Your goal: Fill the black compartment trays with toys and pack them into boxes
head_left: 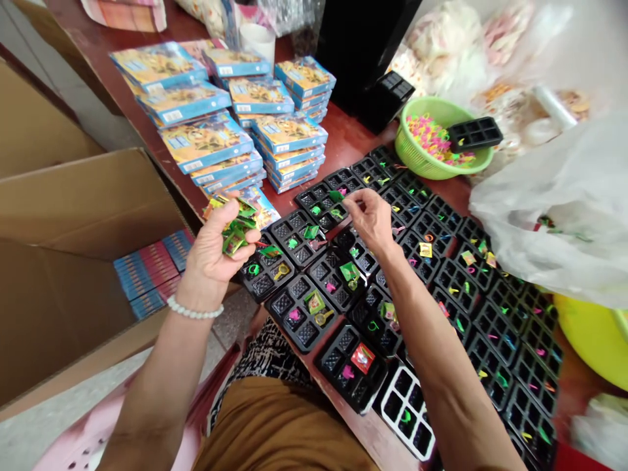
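My left hand (pixel 216 245) is wrapped round a bunch of small shiny packets (pixel 238 229), mostly green with some yellow and red. My right hand (pixel 370 219) is closed in a pinch, with a small green packet (pixel 336 195) at its fingertips above a black compartment tray (pixel 307 198). That tray also holds small pink and green plastic pieces. Nearer my body are more black trays (pixel 282 303), several with a packet and small plastic trinkets in their compartments. One carries a red packet (pixel 362 358). A white-rimmed tray (pixel 408 409) lies at the table's near edge.
Stacks of blue boxes (pixel 206 140) stand at the back left of the red table (pixel 343 140). A green basket (pixel 424 157) of colourful trinkets sits at the back right, beside plastic bags (pixel 549 209) and a yellow basin (pixel 589 340). An open carton (pixel 73 216) is on my left.
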